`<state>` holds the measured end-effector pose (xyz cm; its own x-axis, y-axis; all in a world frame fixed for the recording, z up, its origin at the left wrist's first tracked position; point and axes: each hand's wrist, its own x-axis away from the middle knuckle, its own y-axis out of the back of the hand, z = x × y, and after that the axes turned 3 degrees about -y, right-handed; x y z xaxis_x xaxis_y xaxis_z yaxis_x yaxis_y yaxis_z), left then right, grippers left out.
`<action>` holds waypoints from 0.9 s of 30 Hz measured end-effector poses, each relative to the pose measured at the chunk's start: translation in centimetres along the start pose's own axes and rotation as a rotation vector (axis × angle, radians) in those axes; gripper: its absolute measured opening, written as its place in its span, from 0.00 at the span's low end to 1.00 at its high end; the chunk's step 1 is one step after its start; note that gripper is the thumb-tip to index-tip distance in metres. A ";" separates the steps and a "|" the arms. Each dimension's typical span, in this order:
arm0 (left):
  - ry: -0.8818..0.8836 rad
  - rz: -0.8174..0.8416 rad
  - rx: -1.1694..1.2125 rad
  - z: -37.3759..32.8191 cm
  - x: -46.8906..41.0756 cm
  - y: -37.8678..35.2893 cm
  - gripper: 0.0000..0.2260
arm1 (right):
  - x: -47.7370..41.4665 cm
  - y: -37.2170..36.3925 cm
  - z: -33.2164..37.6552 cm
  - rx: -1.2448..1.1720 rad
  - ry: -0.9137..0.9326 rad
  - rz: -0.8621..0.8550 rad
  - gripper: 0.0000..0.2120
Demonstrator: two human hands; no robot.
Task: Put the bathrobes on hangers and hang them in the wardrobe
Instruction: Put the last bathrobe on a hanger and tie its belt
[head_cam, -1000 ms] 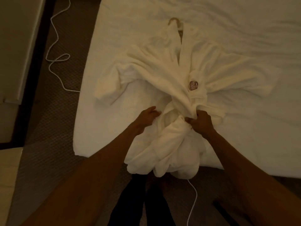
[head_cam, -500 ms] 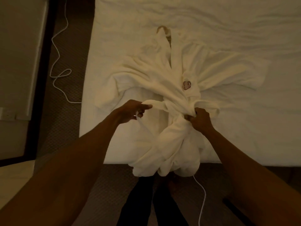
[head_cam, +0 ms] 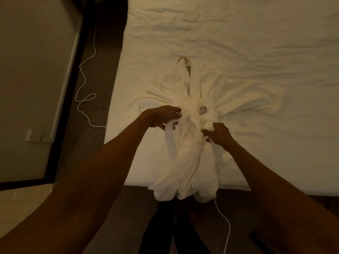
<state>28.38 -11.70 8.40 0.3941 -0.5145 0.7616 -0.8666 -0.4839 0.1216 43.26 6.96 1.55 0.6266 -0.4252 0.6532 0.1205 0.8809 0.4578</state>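
**Rising from the waist, the left hand (head_cam: 161, 116) has drawn the white towelling belt (head_cam: 169, 143) sideways**

It pinches one belt end, and the right hand (head_cam: 218, 133) clenches the other. The white terry bathrobe (head_cam: 238, 96) lies on the white-sheeted bed (head_cam: 238, 33), already on a wooden hanger (head_cam: 183, 59). Probably belt-tying: next, cross and knot the ends. No wardrobe is in view.

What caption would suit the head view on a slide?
Left hand and right hand grip the belt of a white bathrobe lying on its hanger on the bed.
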 end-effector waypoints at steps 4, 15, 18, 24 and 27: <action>0.017 -0.190 -0.185 -2.4 1.7 0.0 0.08 | 3.5 5.2 5.1 -0.205 0.022 0.038 0.16; 0.090 -0.258 -0.223 -9.5 9.8 -0.6 0.06 | 12.1 16.0 14.0 -0.117 0.108 0.038 0.19; 0.119 -0.167 -0.159 -10.9 11.7 -1.4 0.08 | 13.8 17.4 15.7 -0.100 0.145 0.019 0.17; 0.072 -0.138 -0.287 -14.1 14.2 -1.9 0.10 | 16.0 18.6 18.0 -0.126 0.171 0.000 0.15; 0.103 -0.066 -0.081 -15.9 15.8 -1.1 0.15 | 17.0 18.8 18.7 -0.141 0.171 0.006 0.13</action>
<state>30.74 -8.05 30.38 0.4213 -0.4056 0.8111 -0.8633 -0.4534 0.2217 41.72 12.38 32.54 0.7479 -0.3888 0.5381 0.2153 0.9088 0.3574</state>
